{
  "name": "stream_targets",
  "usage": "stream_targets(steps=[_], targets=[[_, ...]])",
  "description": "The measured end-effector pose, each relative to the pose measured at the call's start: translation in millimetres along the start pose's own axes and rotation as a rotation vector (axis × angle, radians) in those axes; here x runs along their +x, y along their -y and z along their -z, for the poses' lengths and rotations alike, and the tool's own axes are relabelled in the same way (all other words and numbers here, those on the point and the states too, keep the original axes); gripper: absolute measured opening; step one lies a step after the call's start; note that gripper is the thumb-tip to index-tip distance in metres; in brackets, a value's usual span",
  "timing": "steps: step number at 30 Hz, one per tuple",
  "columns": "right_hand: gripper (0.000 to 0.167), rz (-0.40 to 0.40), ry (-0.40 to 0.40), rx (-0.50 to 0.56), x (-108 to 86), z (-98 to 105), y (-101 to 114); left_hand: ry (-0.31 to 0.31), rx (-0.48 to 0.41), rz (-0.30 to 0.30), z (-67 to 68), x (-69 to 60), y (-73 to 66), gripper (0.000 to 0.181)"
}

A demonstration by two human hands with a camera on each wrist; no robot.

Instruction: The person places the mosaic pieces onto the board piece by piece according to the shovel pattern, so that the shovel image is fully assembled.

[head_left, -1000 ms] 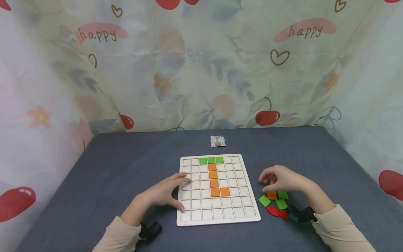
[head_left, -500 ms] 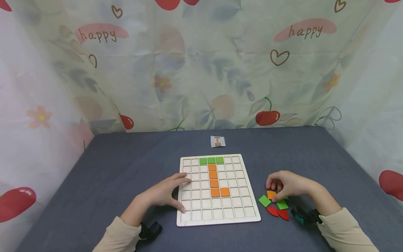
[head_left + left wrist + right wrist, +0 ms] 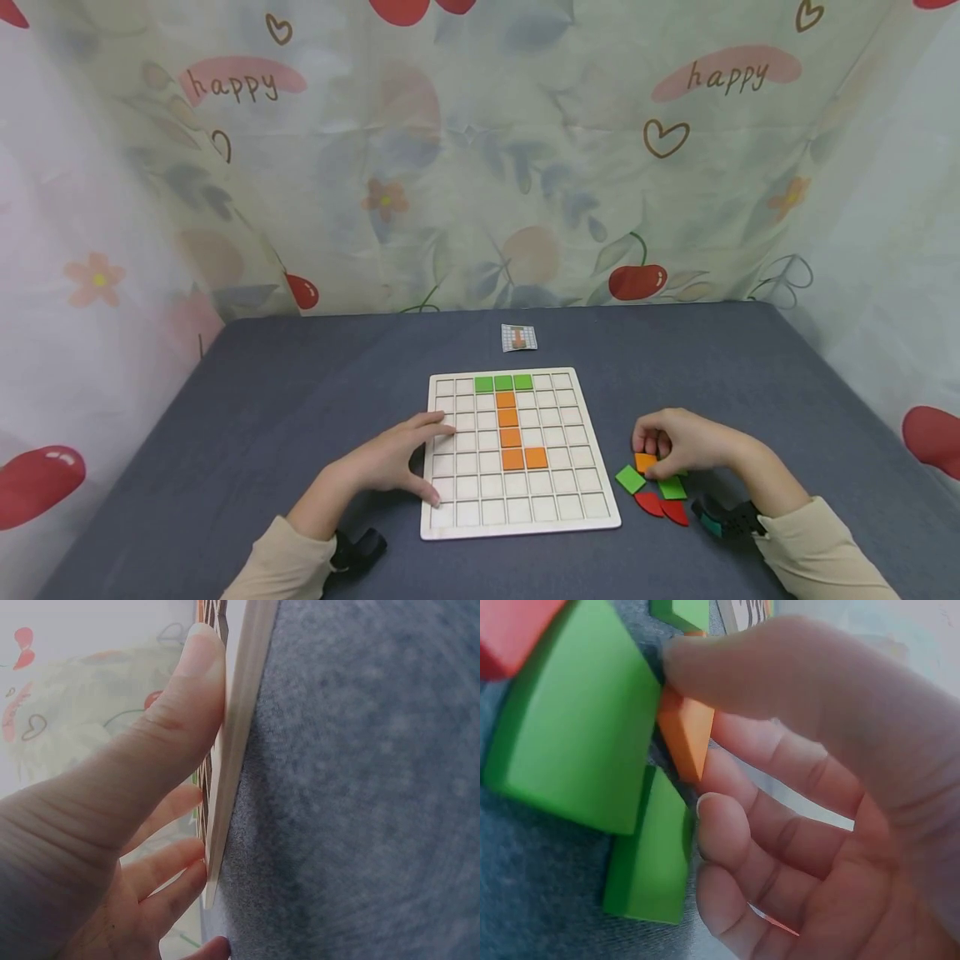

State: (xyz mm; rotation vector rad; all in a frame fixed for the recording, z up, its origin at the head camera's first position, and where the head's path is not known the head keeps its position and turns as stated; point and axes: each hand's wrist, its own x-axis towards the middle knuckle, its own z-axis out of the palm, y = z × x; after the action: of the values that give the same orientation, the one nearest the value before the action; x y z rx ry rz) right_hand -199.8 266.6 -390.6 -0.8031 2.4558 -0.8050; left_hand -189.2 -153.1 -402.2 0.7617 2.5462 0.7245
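Observation:
A white grid board (image 3: 480, 487) lies on the table, holding a row of green square tiles (image 3: 503, 382) at its far edge. Orange square tiles (image 3: 510, 437) run down its middle, one more sitting beside the lowest. On the board's left side rests my left hand (image 3: 393, 456), thumb and fingers spread over the rim. To the right of the board, my right hand (image 3: 696, 442) pinches an orange tile (image 3: 688, 731) between thumb and fingers, low at the loose pile. Close by lie green tiles (image 3: 581, 720), one partly hidden under the hand in the head view.
Two red curved-edged pieces (image 3: 648, 503) and a loose green tile (image 3: 630, 478) lie between the board and my right wrist. Behind the board is a small printed card (image 3: 519, 337). Patterned curtains (image 3: 465, 167) enclose the dark table (image 3: 300, 375) at the back and sides.
My right hand has moved slightly right and down onto the pile, and its thumb and fingers have closed on the orange tile. The left hand and board have stayed in place.

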Motion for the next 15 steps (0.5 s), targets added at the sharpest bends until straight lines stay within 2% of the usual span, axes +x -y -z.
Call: stream_targets(steps=[9, 15], targets=[[0.019, 0.009, -0.068, -0.006, 0.1, 2.2, 8.9, 0.0, 0.005, -0.002, -0.3, -0.6, -0.6, 0.087], [0.018, 0.051, -0.105, -0.015, 0.2, 2.0, 12.8, -0.003, 0.004, -0.004, -0.6, -0.9, -0.6, 0.088]])
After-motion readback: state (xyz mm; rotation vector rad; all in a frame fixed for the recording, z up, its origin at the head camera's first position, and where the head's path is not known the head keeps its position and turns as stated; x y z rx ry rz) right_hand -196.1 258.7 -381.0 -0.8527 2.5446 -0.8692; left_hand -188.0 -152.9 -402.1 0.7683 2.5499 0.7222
